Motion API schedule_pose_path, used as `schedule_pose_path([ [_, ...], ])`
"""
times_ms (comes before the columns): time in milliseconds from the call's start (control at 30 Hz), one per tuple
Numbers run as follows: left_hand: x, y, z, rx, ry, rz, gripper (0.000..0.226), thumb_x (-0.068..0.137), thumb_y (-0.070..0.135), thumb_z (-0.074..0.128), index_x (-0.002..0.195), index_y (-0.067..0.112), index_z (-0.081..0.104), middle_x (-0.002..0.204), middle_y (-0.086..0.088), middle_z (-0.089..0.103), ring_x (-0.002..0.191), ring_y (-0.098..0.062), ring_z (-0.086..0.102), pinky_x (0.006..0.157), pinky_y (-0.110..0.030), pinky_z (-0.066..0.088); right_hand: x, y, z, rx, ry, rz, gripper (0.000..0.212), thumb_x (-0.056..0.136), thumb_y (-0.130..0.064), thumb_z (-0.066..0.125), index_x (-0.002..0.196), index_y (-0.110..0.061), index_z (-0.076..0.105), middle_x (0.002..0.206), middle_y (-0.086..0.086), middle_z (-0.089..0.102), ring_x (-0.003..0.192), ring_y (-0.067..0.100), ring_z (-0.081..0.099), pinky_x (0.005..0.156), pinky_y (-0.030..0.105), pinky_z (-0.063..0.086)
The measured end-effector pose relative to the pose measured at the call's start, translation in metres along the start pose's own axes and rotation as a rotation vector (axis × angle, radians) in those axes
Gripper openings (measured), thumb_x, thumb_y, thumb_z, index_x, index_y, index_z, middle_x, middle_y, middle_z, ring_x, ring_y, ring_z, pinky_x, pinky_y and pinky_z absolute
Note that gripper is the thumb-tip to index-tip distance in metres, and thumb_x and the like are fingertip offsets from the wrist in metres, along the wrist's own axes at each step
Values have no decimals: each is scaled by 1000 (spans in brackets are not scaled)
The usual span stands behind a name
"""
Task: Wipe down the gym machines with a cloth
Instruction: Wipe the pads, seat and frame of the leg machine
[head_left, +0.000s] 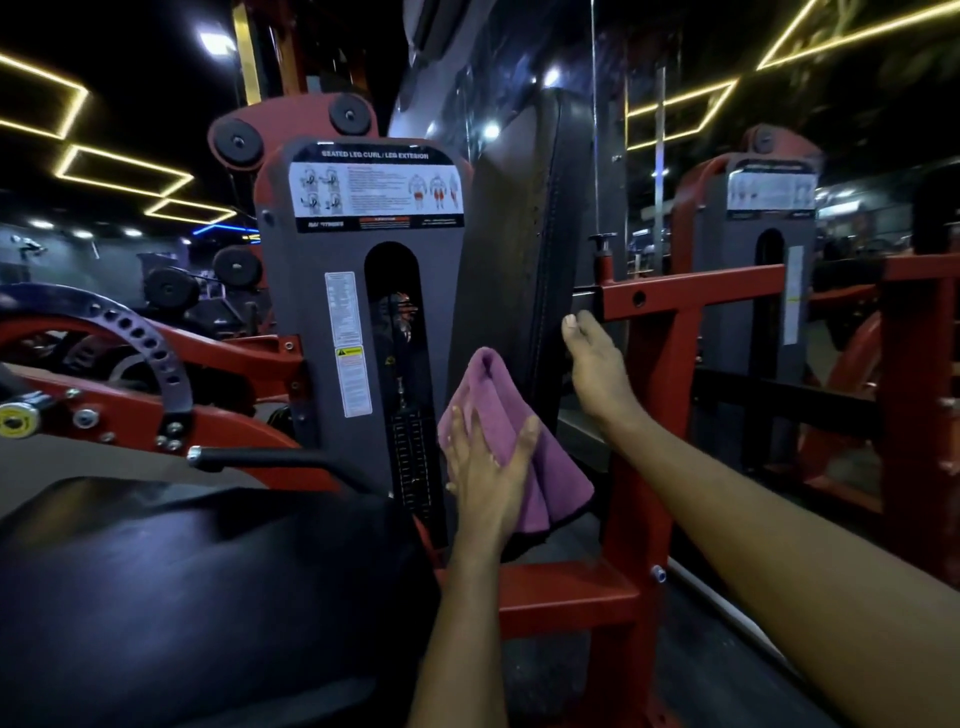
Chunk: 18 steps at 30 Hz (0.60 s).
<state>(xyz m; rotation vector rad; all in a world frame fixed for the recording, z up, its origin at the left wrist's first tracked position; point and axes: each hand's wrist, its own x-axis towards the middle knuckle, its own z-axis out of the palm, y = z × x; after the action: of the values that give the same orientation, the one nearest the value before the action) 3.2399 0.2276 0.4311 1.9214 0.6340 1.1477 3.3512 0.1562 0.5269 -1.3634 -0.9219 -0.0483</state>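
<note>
Left hand lies flat, fingers spread, pressing the purple cloth against the black back pad; right hand grips the pad's rear edge, fingers hidden.

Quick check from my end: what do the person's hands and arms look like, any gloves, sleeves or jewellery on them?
Both arms are bare as far as the frame shows: no sleeves in view. The left hand and right hand wear no gloves, and no rings, watch or wristband are visible. Short nails show on the fingers.

Both forearms bare; hands ungloved, no sleeves visible.
</note>
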Motion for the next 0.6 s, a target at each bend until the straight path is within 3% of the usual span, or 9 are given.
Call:
schedule_pose_path([
  [33,3,0,3,-10,32,17,114,69,93,34,161,33,6,169,9,-1,156,-13,0,124,-58,9,1,3,1,26,8,-8,36,111,-32,40,128,-6,59,140,10,46,102,16,62,81,24,48],
  [67,5,3,5,-11,61,29,111,71,92,35,161,34,8,169,8,4,155,-14,3,124,-57,12,-1,4,3,56,15,-8,45,111,-31,39,141,0,50,136,10,59,117,18,56,87,19,46],
  [100,8,6,7,-5,85,41,108,72,91,36,161,35,10,169,8,9,155,-13,7,124,-55,15,-1,7,5,84,22,-8,50,111,-31,39,148,3,43,145,5,51,125,14,52,87,12,44],
  [133,12,8,9,2,102,63,105,74,90,38,161,37,13,168,9,13,154,-12,11,124,-51,18,1,11,6,118,15,-11,53,111,-30,39,151,5,37,150,6,45,130,11,48,101,25,32],
  [167,17,8,11,0,120,97,99,77,87,40,160,38,16,166,10,19,152,-9,15,123,-44,21,4,15,8,152,-3,-9,55,111,-31,39,154,4,32,153,6,42,135,8,43,85,-7,16],
  [200,23,6,12,-20,143,118,91,82,81,43,159,37,22,164,11,26,150,-8,20,121,-37,23,8,19,10,173,-11,-10,57,110,-32,40,156,1,29,155,5,39,140,7,38,90,-4,33],
  [367,53,-28,7,-372,113,-37,76,83,71,56,143,25,55,141,-1,59,131,-16,55,114,-45,41,20,34,22,233,25,-20,63,110,-41,38,161,-8,20,167,6,24,150,8,24,127,30,17],
  [467,52,-33,5,-416,86,-44,76,80,62,62,144,22,54,144,-5,57,133,-19,53,115,-49,39,16,35,29,260,57,-22,63,111,-42,33,161,-8,17,168,5,22,153,10,22,122,21,15],
  [600,20,-24,14,-364,104,96,74,85,55,56,153,33,40,156,10,42,143,-4,38,121,-32,30,12,35,36,234,114,-44,65,110,-48,29,161,-10,19,167,4,24,153,10,22,119,18,16],
])
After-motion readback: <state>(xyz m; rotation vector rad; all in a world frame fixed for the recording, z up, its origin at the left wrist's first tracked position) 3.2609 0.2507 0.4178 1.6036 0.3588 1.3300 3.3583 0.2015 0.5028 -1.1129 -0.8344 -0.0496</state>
